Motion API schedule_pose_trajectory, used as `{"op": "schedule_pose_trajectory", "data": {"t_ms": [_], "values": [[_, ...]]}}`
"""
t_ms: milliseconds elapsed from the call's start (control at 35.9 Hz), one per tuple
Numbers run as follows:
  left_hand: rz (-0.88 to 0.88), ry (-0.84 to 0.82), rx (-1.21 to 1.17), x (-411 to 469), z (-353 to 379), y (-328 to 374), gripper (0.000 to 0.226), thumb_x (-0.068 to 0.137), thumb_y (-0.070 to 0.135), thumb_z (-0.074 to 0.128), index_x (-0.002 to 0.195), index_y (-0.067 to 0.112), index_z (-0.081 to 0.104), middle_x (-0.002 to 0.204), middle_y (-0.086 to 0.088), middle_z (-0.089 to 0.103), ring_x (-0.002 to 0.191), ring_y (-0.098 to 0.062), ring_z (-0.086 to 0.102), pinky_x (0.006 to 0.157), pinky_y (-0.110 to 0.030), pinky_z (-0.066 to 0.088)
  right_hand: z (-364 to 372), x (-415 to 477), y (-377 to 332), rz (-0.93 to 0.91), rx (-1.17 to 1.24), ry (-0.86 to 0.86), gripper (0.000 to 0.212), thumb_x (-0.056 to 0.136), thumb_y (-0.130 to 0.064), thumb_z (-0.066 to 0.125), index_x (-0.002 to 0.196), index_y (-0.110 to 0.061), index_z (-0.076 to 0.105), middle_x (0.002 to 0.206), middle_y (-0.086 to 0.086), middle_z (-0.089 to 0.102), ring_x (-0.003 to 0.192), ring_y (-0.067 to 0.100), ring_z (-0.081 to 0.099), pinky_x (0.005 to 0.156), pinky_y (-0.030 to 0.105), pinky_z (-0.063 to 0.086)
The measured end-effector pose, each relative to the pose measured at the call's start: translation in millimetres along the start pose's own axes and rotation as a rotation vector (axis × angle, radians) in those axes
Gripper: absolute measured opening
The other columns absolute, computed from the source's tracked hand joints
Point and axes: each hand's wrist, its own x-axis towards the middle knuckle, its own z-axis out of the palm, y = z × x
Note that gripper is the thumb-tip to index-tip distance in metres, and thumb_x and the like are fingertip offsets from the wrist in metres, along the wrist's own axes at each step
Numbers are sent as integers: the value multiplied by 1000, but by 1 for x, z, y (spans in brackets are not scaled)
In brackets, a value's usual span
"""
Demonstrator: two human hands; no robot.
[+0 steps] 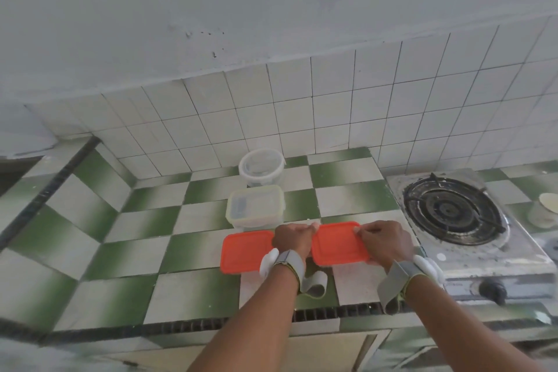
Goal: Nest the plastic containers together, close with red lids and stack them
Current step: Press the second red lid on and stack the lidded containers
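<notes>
Two red lids lie side by side on the green-and-white tiled counter. My left hand (292, 239) grips the left edge of the right red lid (337, 244), and my right hand (384, 242) grips its right edge. I cannot tell whether a container sits under this lid. The left red lid (245, 251) lies flat beside my left wrist, untouched. Behind the lids stands a clear rectangular container (256, 206), and farther back by the wall a clear round container (261, 167).
A single-burner gas stove (453, 211) stands to the right, its knob (492, 290) facing the front edge. The counter (126, 251) stretches to the left. A tiled wall rises behind. A pale round object (545, 211) sits at the far right.
</notes>
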Motion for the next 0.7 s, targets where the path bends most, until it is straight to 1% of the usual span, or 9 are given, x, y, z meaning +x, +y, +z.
{"op": "schedule_pose_trajectory", "data": {"t_ms": [56, 111, 167, 250, 306, 362, 445, 612, 696], "values": [[24, -3, 12, -3, 0, -2, 39, 72, 41, 89, 101, 17, 80, 101, 0, 75, 101, -26, 72, 94, -43, 61, -3, -3, 3, 7, 36, -20, 11, 83, -38, 70, 79, -30, 77, 68, -6, 72, 50, 21, 73, 70, 39, 64], [15, -31, 4, -5, -2, -5, 52, 70, 40, 89, 113, 13, 76, 108, -1, 73, 106, -26, 71, 97, -43, 60, -5, -5, 8, 20, 83, -54, 12, 86, -37, 68, 81, -29, 75, 72, -7, 71, 49, 21, 73, 67, 39, 64], [-9, -62, 22, -5, -3, -11, 48, 67, 32, 88, 111, 15, 77, 112, -4, 77, 105, -27, 73, 97, -42, 60, -7, -8, 12, 27, 109, -120, 11, 85, -36, 71, 90, -26, 75, 85, -1, 74, 56, 20, 75, 65, 39, 65], [-25, -122, 57, -6, -6, -19, 25, 73, 13, 85, 94, 24, 80, 107, -8, 80, 97, -28, 76, 94, -42, 62, -9, -6, 20, 32, 153, -200, 31, 80, -20, 80, 108, -10, 74, 101, 10, 74, 72, 24, 75, 62, 39, 65], [-25, -144, 38, -4, -9, -25, 27, 75, 3, 84, 85, 28, 78, 103, -10, 81, 94, -29, 77, 92, -43, 63, -10, -7, 24, 25, 152, -220, 38, 79, -11, 81, 115, -5, 71, 103, 11, 74, 73, 24, 76, 60, 34, 64], [-41, -162, -13, -7, -11, -27, 29, 80, -2, 82, 93, 23, 78, 98, -10, 80, 90, -27, 78, 91, -42, 64, -10, -9, 26, 37, 173, -215, 39, 78, -10, 81, 116, -6, 71, 99, 10, 74, 72, 23, 76, 58, 29, 63], [-44, -144, -40, -10, -9, -28, 30, 83, 0, 80, 99, 25, 78, 94, -6, 79, 86, -24, 78, 90, -39, 64, -4, -13, 23, 40, 156, -133, 35, 78, -10, 82, 112, -8, 73, 85, 3, 73, 64, 21, 75, 56, 28, 63], [-31, -93, 80, -13, -7, -23, 27, 76, 17, 85, 101, 25, 81, 105, -5, 81, 88, -24, 78, 89, -37, 64, -13, -21, 12, 77, 83, -183, 33, 79, -12, 80, 112, -10, 73, 97, 10, 76, 66, 19, 75, 41, 17, 53], [72, -77, 68, -25, -20, -5, 22, 80, 17, 84, 102, 21, 82, 99, -5, 82, 87, -23, 78, 85, -37, 65, -16, -24, 5, 39, 137, -200, 29, 81, -14, 79, 109, -7, 74, 93, 10, 75, 67, 21, 76, 60, 33, 64]]}}
